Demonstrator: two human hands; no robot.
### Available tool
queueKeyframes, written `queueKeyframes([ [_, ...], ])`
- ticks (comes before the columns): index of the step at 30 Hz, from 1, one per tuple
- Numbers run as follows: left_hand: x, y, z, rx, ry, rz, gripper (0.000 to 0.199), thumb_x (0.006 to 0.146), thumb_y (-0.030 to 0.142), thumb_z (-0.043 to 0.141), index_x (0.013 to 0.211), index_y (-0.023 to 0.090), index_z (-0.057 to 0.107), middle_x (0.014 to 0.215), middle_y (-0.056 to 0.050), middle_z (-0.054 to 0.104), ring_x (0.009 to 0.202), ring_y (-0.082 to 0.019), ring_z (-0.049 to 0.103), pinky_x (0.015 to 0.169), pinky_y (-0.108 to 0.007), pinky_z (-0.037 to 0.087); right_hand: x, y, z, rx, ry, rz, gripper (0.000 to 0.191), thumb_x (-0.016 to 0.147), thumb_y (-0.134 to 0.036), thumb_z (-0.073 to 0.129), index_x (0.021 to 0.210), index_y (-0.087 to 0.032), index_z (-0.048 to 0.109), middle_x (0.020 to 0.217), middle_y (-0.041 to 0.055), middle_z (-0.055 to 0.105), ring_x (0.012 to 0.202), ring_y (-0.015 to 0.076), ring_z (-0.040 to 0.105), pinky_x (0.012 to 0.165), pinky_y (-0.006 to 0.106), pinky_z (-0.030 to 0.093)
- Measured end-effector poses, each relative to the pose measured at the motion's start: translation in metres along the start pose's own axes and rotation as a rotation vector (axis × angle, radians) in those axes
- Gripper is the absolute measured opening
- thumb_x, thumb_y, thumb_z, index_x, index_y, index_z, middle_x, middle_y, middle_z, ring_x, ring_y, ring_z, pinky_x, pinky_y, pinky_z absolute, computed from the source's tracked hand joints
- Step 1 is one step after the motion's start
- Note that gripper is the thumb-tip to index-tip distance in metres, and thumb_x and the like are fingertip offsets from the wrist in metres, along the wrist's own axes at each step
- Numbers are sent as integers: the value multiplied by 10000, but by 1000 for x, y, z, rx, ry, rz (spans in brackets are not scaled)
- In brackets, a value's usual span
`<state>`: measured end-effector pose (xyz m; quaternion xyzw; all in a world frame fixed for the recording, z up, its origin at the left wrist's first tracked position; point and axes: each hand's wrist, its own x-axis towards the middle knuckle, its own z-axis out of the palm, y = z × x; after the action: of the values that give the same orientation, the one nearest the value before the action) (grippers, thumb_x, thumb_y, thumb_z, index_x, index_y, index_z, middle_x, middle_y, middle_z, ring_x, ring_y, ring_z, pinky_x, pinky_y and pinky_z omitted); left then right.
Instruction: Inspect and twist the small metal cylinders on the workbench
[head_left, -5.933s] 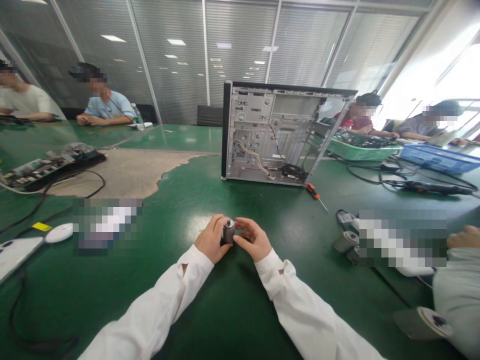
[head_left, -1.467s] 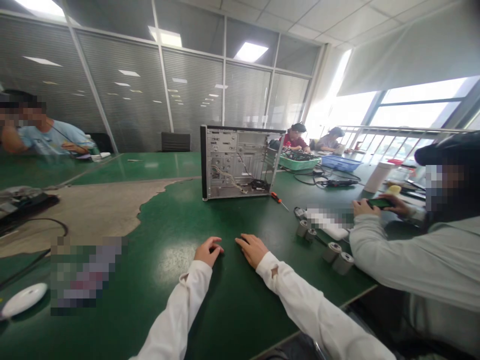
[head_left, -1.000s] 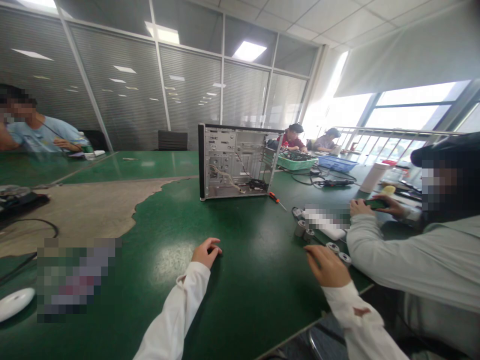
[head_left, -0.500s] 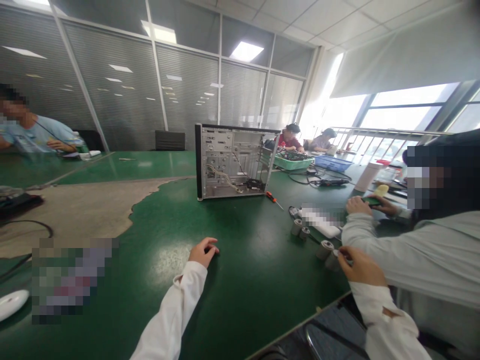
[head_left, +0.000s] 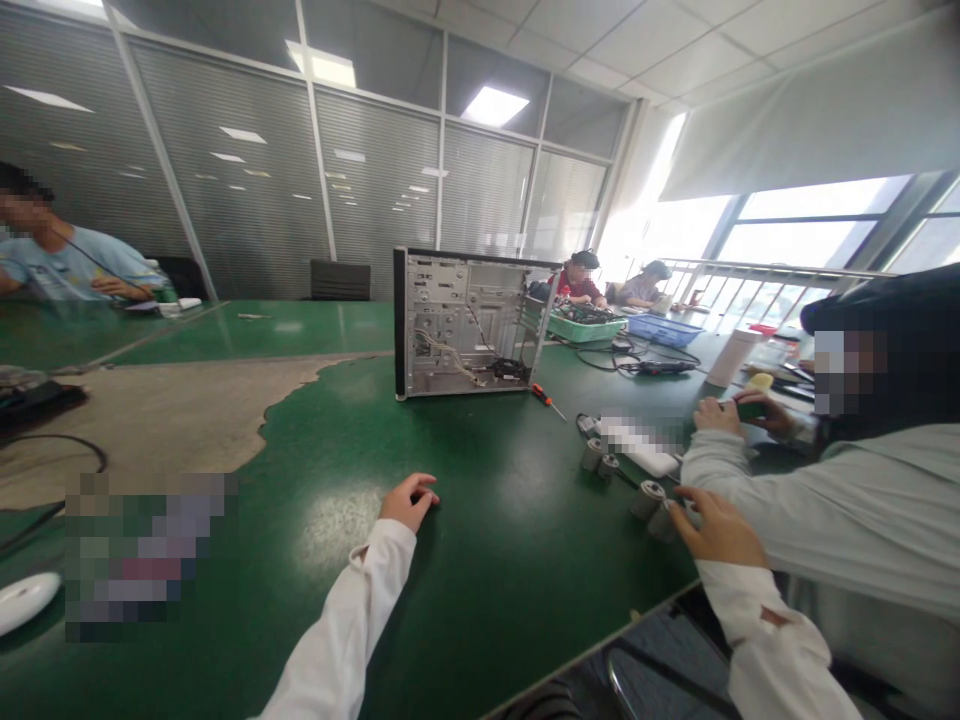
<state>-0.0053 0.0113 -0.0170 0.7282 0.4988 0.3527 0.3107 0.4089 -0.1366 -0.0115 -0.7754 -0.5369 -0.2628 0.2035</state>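
My left hand [head_left: 409, 501] rests on the green table [head_left: 465, 590], fingers loosely curved and apart, holding nothing. At the right, my right hand [head_left: 718, 528] is at the nearest grey cylinder [head_left: 663, 520], its thumb and fingers spread around the top; whether it grips the cylinder is hard to tell. Another grey cylinder [head_left: 646, 500] stands just beside it, and two smaller ones [head_left: 592, 455] are farther back. Beyond my hands an open computer case [head_left: 472, 325] stands upright, with cables inside. An orange-handled screwdriver [head_left: 548, 400] lies by its lower right corner.
A white power strip [head_left: 639, 446] lies behind the cylinders. Close on my right sits a person in a light sleeve [head_left: 810, 490]. Green [head_left: 585, 325] and blue [head_left: 664, 328] baskets and black cables are at the back right. A white mouse [head_left: 28, 602] lies far left.
The fingers of my right hand have shifted slightly left and spread over the nearest cylinder. My left hand has hardly moved.
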Motion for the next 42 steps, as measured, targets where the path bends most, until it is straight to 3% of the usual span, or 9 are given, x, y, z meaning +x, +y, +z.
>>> queueKeyframes([
  [3, 0, 0, 0, -8, 4, -7, 216, 648, 178, 457, 841, 197, 551, 655, 17, 670, 713, -143, 612, 736, -264, 433, 9, -3, 9, -29, -42, -24, 411, 708, -436, 409, 993, -154, 498, 859, 92, 577, 776, 223, 542, 624, 316, 408],
  [10, -2, -1, -1, -25, -5, 12, 225, 646, 186, 450, 848, 186, 549, 671, 4, 669, 716, -146, 610, 730, -264, 436, 26, -16, 20, -87, -345, 33, 499, 735, -398, 392, 1183, -185, 340, 907, 102, 609, 724, 234, 583, 558, 312, 391],
  [15, -1, -3, 1, -31, 4, 1, 221, 636, 167, 457, 833, 192, 553, 640, 18, 667, 693, -142, 610, 719, -263, 440, 33, -41, -4, -108, -161, -5, 507, 717, -405, 428, 1176, -201, 359, 883, 85, 624, 720, 247, 584, 604, 349, 376],
  [19, -1, -3, 2, -36, 8, 1, 214, 639, 163, 466, 835, 191, 547, 638, 18, 664, 686, -138, 608, 711, -258, 444, 41, -99, -24, 117, -39, -205, 488, 715, -403, 447, 1138, -164, 401, 903, 87, 611, 805, 223, 562, 691, 336, 361],
  [22, -3, -2, 2, -34, 10, 10, 220, 641, 163, 472, 849, 193, 538, 656, 15, 661, 691, -137, 604, 724, -263, 442, 45, -164, -30, 368, -159, -412, 498, 715, -368, 470, 1157, -163, 366, 884, 60, 611, 824, 184, 552, 741, 308, 342],
  [26, -6, -2, -2, -33, 85, 29, 303, 632, 132, 467, 929, 185, 500, 751, -2, 645, 766, -136, 587, 755, -274, 434, 49, -247, -26, 488, -276, -552, 548, 688, -327, 519, 1183, -184, 332, 892, 50, 601, 844, 187, 535, 777, 320, 313],
  [31, -5, -4, -6, -16, 251, 41, 453, 592, 94, 475, 1040, 153, 435, 950, -72, 573, 909, -176, 529, 727, -301, 448, 51, -306, -4, 583, -359, -611, 632, 643, -298, 568, 1203, -192, 295, 905, 52, 586, 852, 204, 527, 778, 344, 322],
  [37, -2, -9, -1, 55, 266, 125, 488, 594, 99, 483, 1074, 147, 408, 997, -94, 526, 955, -205, 490, 785, -356, 422, 33, -303, 45, 1052, -339, -420, 754, 629, -254, 561, 1256, -181, 148, 1012, 74, 491, 839, 163, 516, 744, 316, 405],
  [42, 2, -6, 4, 164, 212, 283, 509, 649, 185, 513, 1133, 166, 359, 1027, -90, 511, 972, -216, 466, 855, -390, 360, 32, -286, 76, 1423, -350, -123, 552, 655, -205, 502, 1157, -221, 273, 949, 44, 494, 698, 113, 541, 594, 260, 457],
])
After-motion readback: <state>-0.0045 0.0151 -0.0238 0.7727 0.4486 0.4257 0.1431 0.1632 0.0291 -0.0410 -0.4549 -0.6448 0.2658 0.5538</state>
